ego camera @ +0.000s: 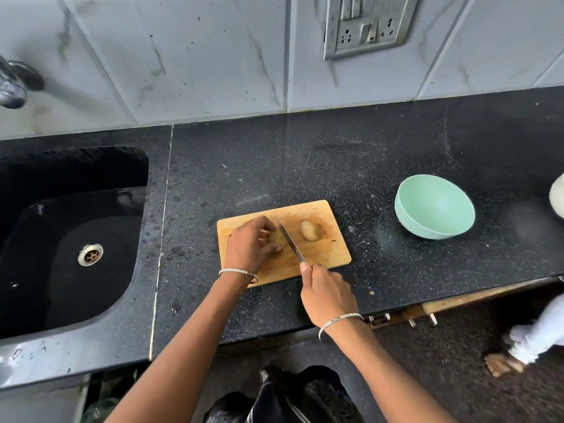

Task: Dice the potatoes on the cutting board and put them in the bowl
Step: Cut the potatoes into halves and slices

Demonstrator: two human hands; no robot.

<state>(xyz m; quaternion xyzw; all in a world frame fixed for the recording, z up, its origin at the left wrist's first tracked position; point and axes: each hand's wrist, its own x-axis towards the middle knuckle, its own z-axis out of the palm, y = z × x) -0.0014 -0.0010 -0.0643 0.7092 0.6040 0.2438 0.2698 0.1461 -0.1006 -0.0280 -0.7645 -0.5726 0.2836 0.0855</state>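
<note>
The left hand [248, 244] curls over a potato [278, 238] on the cutting board [334, 254]. The right hand [328, 293] grips a knife [290, 241], its blade against that potato, beside the left fingers. A second potato [309, 230] lies just right of the blade. The bowl [433, 209] stands well right of both hands.
</note>
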